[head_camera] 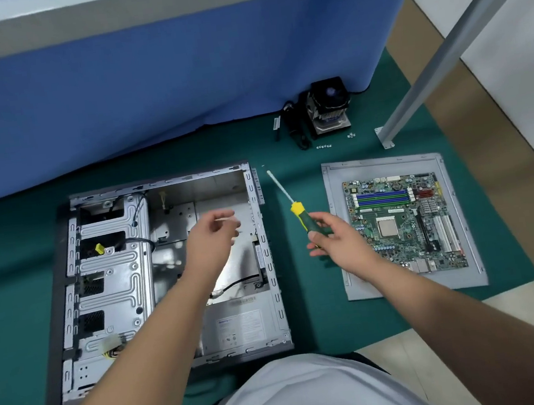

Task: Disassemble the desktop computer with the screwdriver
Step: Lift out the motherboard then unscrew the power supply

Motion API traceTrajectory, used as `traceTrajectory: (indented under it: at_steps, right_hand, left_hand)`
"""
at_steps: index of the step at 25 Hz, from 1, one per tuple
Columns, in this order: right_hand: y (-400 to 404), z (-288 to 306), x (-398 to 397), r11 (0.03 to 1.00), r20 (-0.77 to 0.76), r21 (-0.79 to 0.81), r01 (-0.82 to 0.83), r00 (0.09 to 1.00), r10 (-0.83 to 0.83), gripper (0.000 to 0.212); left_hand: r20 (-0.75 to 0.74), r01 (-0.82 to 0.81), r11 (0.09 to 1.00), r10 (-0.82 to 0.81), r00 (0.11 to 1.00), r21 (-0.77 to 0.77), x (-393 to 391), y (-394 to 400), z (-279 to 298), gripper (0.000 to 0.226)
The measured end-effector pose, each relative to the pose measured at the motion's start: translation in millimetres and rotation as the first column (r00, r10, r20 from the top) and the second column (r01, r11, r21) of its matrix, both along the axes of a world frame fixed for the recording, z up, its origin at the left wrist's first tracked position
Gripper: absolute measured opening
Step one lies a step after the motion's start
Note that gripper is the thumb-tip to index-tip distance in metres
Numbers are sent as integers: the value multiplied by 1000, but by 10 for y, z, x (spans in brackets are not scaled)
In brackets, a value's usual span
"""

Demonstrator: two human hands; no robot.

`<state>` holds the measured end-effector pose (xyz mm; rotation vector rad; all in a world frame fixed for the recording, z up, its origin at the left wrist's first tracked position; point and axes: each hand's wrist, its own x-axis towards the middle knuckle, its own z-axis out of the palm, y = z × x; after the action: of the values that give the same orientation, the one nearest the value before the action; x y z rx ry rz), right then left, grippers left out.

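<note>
Right hand (336, 237) grips the screwdriver (296, 212) handle — left hand (212, 232) loose, empty over the case (107, 270). Steel case looks heavy, sharp-edged — lift by the 6 o'clock frame.

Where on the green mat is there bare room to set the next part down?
Bare green mat lies left of the open grey computer case, and a narrower strip runs between the case and the grey side panel carrying the green motherboard. The far edge near the black cooler fan is crowded with loose screws.
</note>
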<state>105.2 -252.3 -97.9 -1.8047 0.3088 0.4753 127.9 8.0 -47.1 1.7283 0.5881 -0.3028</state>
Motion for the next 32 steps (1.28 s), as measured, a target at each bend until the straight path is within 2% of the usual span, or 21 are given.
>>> traceTrajectory:
  at_steps: [3,7,9,10,11,12,13,14,15,17,20,23,25,27,29,32]
  right_hand:
    - [-14,207,-16,977,95,-100,-190,975,200,39]
    - [3,418,28,920,143,-227,-318,924,355,40]
    - [-15,503,81,922,170,-270,-277,929,329,38]
    - [-13,537,109,962,180,-194,-191,957,227,36]
    - [4,566,136,999,156,-13,-45,987,46,33]
    - [52,597,154,963,74,232,140,984,-161,28]
    - [109,631,165,852,-37,434,292,951,-307,24]
    - [170,624,171,737,-126,549,394,911,-393,22]
    - [225,588,163,675,-183,586,448,885,-429,24]
    - [306,516,121,634,-218,606,481,867,-449,35]
    - [276,476,112,624,-206,593,510,845,-494,41]
    - [77,450,154,623,-133,552,554,796,-590,49]
    - [-67,379,133,628,-112,491,604,758,-642,56]
    - [-158,262,69,666,-110,401,629,754,-647,61]
    - [-187,99,-21,695,-129,339,634,763,-633,62]
    - [-172,-117,-110,706,-183,305,639,767,-615,59]
  left_hand:
    - [18,-116,944,128,992,-309,89,-93,105,17]
    - [4,-169,922,181,983,-348,70,-42,88,15]
    - [-44,-198,881,198,979,-430,16,38,82,15]
    - [-79,-216,840,205,976,-497,-12,81,82,17]
    - [-112,-228,795,200,973,-562,-39,112,90,19]
    - [-137,-226,760,180,974,-609,-69,125,100,20]
    - [-152,-213,742,150,977,-636,-98,113,112,20]
    - [-158,-196,737,122,980,-647,-125,85,115,20]
    - [-160,-182,740,101,982,-647,-147,54,119,19]
    - [-156,-148,769,64,986,-622,-165,13,110,18]
    - [-116,-68,850,8,993,-523,-164,46,63,18]
    - [-118,-192,895,157,981,-403,-112,101,-87,15]
    - [-176,-188,940,141,974,-285,-108,110,-209,12]
    - [-273,-41,980,-15,962,-196,-141,71,-353,12]
    - [-349,136,981,-176,920,-135,-166,19,-511,20]
    - [-432,417,909,-372,821,11,-115,-33,-718,29]
